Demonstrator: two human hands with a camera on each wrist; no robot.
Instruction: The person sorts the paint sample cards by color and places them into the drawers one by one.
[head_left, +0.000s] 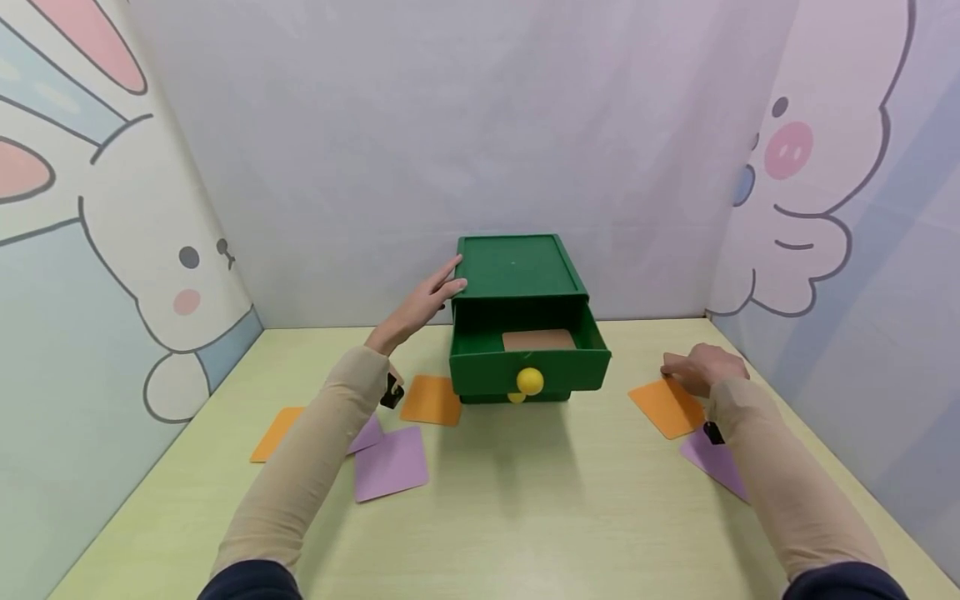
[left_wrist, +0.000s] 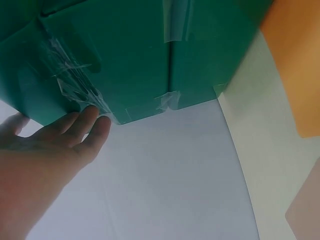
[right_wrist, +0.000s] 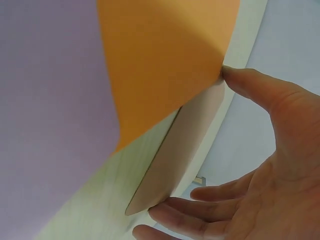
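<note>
A green drawer box stands at the back middle, its upper drawer pulled out by a yellow knob. Inside that drawer lies a brown card. My left hand touches the box's left side and top edge with extended fingers. Over at the right, my right hand holds another brown card, thumb at one edge and fingertips at the opposite one. An orange card lies right beside it, with a purple card partly hidden by the right forearm.
To the left lie an orange card, a purple card and a second orange card, partly behind the left forearm. Cloth walls with cartoon animals enclose the table at the back and both sides.
</note>
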